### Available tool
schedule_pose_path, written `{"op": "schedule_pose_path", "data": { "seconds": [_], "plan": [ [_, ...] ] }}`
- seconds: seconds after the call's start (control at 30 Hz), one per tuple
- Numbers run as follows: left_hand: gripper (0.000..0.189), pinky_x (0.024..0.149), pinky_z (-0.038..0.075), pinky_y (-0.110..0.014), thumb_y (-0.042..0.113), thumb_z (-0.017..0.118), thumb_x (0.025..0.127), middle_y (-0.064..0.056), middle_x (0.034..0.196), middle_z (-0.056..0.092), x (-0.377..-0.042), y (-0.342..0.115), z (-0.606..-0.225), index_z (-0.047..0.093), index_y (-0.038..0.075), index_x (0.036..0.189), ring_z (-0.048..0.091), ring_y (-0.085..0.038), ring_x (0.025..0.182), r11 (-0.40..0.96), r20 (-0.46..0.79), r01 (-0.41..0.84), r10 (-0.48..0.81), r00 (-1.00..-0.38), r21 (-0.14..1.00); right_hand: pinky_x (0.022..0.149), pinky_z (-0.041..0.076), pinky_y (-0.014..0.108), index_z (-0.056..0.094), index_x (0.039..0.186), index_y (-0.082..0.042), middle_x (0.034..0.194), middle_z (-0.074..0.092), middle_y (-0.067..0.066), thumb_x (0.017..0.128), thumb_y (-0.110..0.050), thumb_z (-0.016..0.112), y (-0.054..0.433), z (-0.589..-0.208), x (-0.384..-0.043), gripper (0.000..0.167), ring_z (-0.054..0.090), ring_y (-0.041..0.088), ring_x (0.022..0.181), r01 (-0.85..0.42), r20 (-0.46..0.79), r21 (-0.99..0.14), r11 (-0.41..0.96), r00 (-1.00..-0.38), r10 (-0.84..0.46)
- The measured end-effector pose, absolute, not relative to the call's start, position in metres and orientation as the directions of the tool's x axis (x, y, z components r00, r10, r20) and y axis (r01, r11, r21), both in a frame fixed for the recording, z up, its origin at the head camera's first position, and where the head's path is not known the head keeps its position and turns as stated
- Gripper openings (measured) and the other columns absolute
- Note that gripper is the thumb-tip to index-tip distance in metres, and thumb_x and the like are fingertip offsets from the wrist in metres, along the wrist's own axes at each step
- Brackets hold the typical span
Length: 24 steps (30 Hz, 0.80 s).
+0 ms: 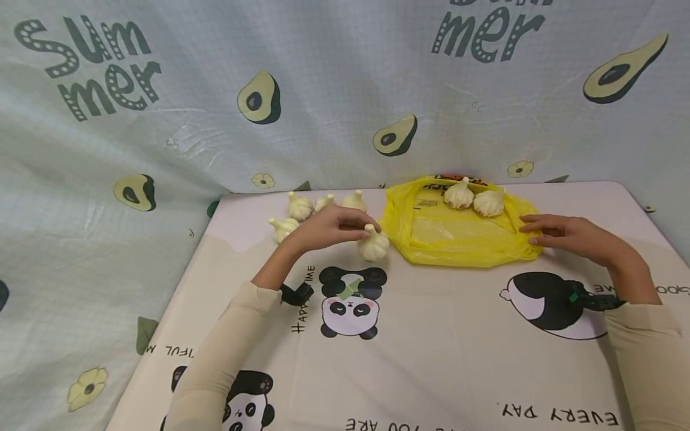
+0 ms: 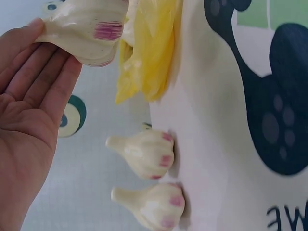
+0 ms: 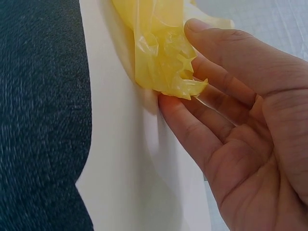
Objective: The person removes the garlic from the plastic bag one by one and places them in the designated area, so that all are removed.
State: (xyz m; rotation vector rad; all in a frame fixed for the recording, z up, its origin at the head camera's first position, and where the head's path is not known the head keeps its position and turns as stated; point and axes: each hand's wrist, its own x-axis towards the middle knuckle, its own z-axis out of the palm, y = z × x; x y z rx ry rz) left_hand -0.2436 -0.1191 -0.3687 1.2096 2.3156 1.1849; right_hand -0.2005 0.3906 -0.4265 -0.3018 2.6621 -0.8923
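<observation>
Currently | left fingers (image 2: 62,86) pinch garlic (image 1: 374,245), bulbs (image 1: 299,206) behind | right fingers (image 3: 185,121) parted, touching yellow bag (image 1: 450,244)

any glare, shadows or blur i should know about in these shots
Head view: soft light, the printed panda reads clearly; left wrist view: faint, soft-edged shadows beside the two lower garlic bulbs, no strong glare; right wrist view: small shiny highlights on the crinkled yellow bag, no heavy blur on it.
</observation>
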Motion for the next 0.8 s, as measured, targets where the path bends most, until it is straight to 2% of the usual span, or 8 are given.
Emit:
{"op": "schedule_pose_path", "data": {
  "seconds": [0.07,0.17,0.33,0.43,0.53,0.63,0.73,0.8],
  "plan": [
    [0.020,0.082,0.054,-0.028,0.015,0.070,0.098,0.004,0.112,0.074,-0.244,-0.124,-0.367,0.076,0.013,0.117,0.064,-0.013,0.096,0.327,0.135,0.561,0.766,-0.629,0.760,0.099,0.047,0.022,0.060,0.139,-0.002,0.157,0.037,0.026,0.103,-0.033,0.063,0.391,-0.426,-0.201,0.048,0.031,0.053,0.142,-0.099,-0.226,-0.618,0.780,-0.928,-0.297],
    [0.020,0.082,0.054,-0.027,0.013,0.070,0.098,0.002,0.114,0.074,-0.244,-0.130,-0.365,0.076,0.011,0.117,0.065,-0.013,0.098,0.329,0.145,0.552,0.749,-0.646,0.766,0.081,0.034,0.001,0.061,0.139,-0.002,0.157,0.038,0.025,0.102,-0.031,0.063,0.392,-0.426,-0.200,0.046,0.032,0.052,0.142,-0.098,-0.224,-0.622,0.777,-0.929,-0.296],
    [0.021,0.077,0.054,-0.025,0.010,0.070,0.097,-0.002,0.117,0.074,-0.244,-0.139,-0.363,0.076,0.008,0.117,0.064,-0.014,0.094,0.336,0.140,0.529,0.730,-0.669,0.779,0.082,0.035,0.002,0.061,0.138,-0.002,0.157,0.038,0.025,0.102,-0.033,0.063,0.391,-0.425,-0.200,0.047,0.032,0.052,0.142,-0.101,-0.223,-0.621,0.777,-0.928,-0.299],
    [0.021,0.074,0.053,-0.024,0.009,0.071,0.097,-0.003,0.116,0.074,-0.243,-0.142,-0.362,0.076,0.008,0.117,0.062,-0.016,0.089,0.344,0.135,0.521,0.721,-0.679,0.781,0.095,0.045,0.018,0.062,0.138,-0.003,0.157,0.039,0.025,0.103,-0.034,0.063,0.390,-0.425,-0.199,0.047,0.032,0.052,0.142,-0.105,-0.220,-0.616,0.780,-0.929,-0.299],
    [0.021,0.076,0.053,-0.024,0.010,0.071,0.097,-0.003,0.116,0.074,-0.243,-0.145,-0.363,0.076,0.008,0.117,0.063,-0.015,0.090,0.347,0.124,0.500,0.713,-0.690,0.793,0.100,0.048,0.033,0.062,0.138,-0.004,0.157,0.039,0.025,0.103,-0.034,0.063,0.391,-0.425,-0.199,0.047,0.032,0.051,0.142,-0.104,-0.219,-0.610,0.786,-0.931,-0.293],
    [0.021,0.077,0.054,-0.024,0.011,0.072,0.096,-0.002,0.115,0.074,-0.243,-0.147,-0.364,0.076,0.008,0.117,0.064,-0.015,0.091,0.350,0.123,0.495,0.707,-0.697,0.795,0.095,0.045,0.018,0.062,0.138,-0.003,0.157,0.039,0.025,0.103,-0.034,0.063,0.391,-0.425,-0.199,0.047,0.031,0.052,0.143,-0.103,-0.220,-0.617,0.780,-0.929,-0.297],
    [0.021,0.077,0.054,-0.024,0.010,0.072,0.096,-0.002,0.114,0.074,-0.243,-0.149,-0.365,0.077,0.008,0.116,0.064,-0.015,0.092,0.350,0.131,0.501,0.704,-0.698,0.791,0.082,0.034,0.002,0.062,0.138,-0.003,0.157,0.039,0.025,0.103,-0.033,0.063,0.391,-0.425,-0.199,0.046,0.030,0.052,0.143,-0.105,-0.219,-0.623,0.775,-0.928,-0.302],
    [0.021,0.077,0.054,-0.024,0.009,0.072,0.096,-0.003,0.114,0.074,-0.243,-0.151,-0.365,0.077,0.008,0.116,0.064,-0.015,0.092,0.349,0.135,0.504,0.704,-0.697,0.790,0.081,0.032,0.000,0.062,0.137,-0.003,0.157,0.039,0.025,0.103,-0.032,0.063,0.390,-0.424,-0.199,0.046,0.030,0.052,0.143,-0.105,-0.217,-0.626,0.773,-0.928,-0.302]
  ]
}}
